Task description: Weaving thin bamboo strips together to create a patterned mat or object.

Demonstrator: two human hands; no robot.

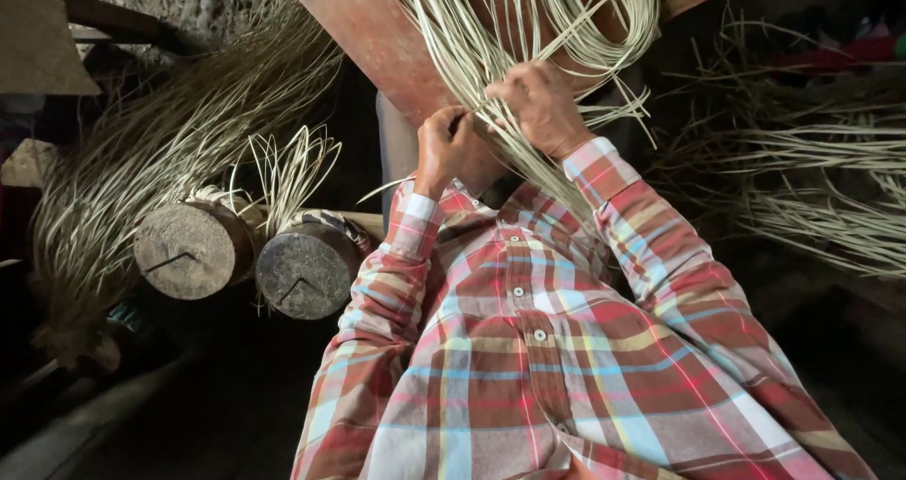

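Pretty dim, cluttered workshop here, dark floor and a rough grey wall at the back, with pale cane everywhere you look. Right in the middle a reddish-brown wooden board [377, 41] leans up at an angle, and a big looped bundle of thin pale cane strips [528, 27] hangs down over it. The person in the red, blue and yellow plaid shirt [547, 348] has both hands up in that bundle. The left hand [444, 150] is closed into a fist around a few strands at the lower edge of the board, pinching them tight. The right hand [543, 107] sits just beside it, a bit higher, fingers curled down over more strands, so it's gripping too, though I honestly can't tell how many strips are under those fingers since they all blur together. The hands are nearly touching each other. Off to the left, two round wooden blocks [250, 253] lie side by side, flat ends facing us, each with cane wound around it and loose ends sticking up. Behind those there's a huge fanned pile of loose cane [160, 150], and another messy heap of strips [821, 178] over on the right side.
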